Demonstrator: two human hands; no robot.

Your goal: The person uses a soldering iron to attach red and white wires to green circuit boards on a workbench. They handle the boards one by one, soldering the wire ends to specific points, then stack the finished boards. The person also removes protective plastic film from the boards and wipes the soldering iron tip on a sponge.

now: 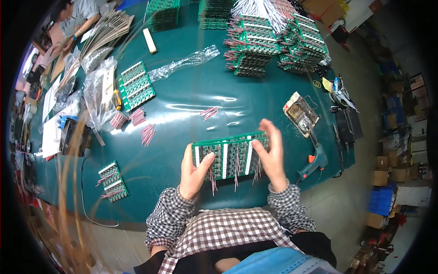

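Note:
A small stack of green circuit boards (231, 157) is held up at the near middle of the table, tilted toward me. White connector strips run down its face, and thin red-and-white wires hang from its lower edge. My left hand (193, 172) grips the left end, thumb on the face and fingers behind. At the right end is my right hand (273, 157), its thumb over the face and its fingers stretched up past the far corner. Left of the hands, a smaller circuit board piece (112, 181) with wires lies flat.
A glue gun (315, 163) lies right, near a stained tray (301, 114). Wired board stacks (253, 48) stand at the back. Wire bundles (148, 134), another circuit board (137, 86) and plastic bags (100, 93) lie left. Another person (82, 20) works at the far left.

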